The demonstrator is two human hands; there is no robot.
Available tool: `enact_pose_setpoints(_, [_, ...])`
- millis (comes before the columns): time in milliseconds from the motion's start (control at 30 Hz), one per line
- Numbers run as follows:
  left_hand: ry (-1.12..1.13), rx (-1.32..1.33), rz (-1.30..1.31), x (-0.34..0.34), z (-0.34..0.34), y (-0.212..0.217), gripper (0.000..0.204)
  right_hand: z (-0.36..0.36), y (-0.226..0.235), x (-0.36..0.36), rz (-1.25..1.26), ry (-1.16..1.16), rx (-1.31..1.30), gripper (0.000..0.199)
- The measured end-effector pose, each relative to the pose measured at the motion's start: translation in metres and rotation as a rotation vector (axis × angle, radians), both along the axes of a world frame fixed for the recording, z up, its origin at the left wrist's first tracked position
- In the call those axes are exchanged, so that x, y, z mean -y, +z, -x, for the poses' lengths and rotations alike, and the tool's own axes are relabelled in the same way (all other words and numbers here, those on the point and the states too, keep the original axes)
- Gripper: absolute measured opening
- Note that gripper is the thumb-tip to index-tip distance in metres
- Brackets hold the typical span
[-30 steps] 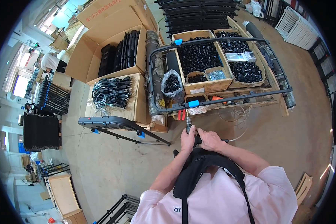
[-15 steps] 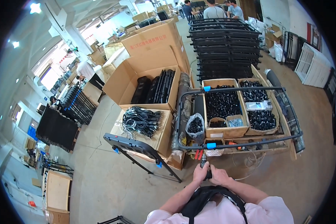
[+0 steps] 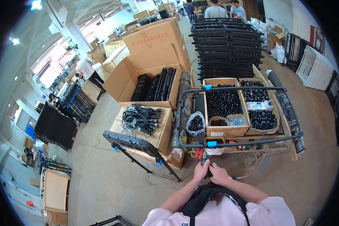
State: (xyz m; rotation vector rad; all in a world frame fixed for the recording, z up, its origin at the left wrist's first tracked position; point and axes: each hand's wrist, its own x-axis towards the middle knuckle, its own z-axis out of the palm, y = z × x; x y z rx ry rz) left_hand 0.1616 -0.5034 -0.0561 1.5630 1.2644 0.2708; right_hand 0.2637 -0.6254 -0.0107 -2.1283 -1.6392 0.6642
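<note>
A power screwdriver (image 3: 204, 159), dark with a metallic nose, points away from me toward the near bar of a black rectangular tube frame (image 3: 252, 142). My left hand (image 3: 200, 171) is wrapped round the driver's body. Against its lower part my right hand (image 3: 219, 176) is closed too. The driver's tip is just below a blue piece (image 3: 212, 144) on the bar; I cannot tell whether it touches. A second blue piece (image 3: 208, 87) sits on the frame's far bar. Red handles (image 3: 198, 153) show left of the driver's nose. A thin hose (image 3: 248, 174) runs off beside my right hand.
Beneath the frame are a box of black plastic parts (image 3: 222, 101), small screws (image 3: 236, 121) and a bag of black parts (image 3: 196, 126). At left stand a black panel on legs (image 3: 133, 144), coiled cables (image 3: 141, 118) and an open carton (image 3: 118, 84). Stacked frames (image 3: 226, 49) rise beyond.
The whole view has shifted slightly. Both hands stay closed round the driver at the near bar, with my right hand a little closer to my left.
</note>
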Motion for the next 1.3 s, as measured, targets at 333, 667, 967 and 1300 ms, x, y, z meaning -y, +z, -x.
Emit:
enact_pose_setpoints(333, [0.000,0.075,0.001,0.005,0.004,0.016,0.061,0.004,-0.005,0.004,-0.052,-0.007,0.022,0.049])
enact_pose_setpoints(667, [0.044,0.054,0.045,0.017,0.013,0.001,0.057,0.014,-0.003,0.014,0.009,-0.009,0.000,0.050])
enact_pose_setpoints(967, [-0.011,0.175,0.123,0.041,-0.003,0.013,0.048,0.005,0.000,0.042,0.070,-0.125,0.014,0.076])
enact_pose_setpoints(1300, [0.011,0.163,0.083,0.042,-0.016,-0.004,0.043,-0.012,0.004,0.043,0.091,-0.121,-0.009,0.075])
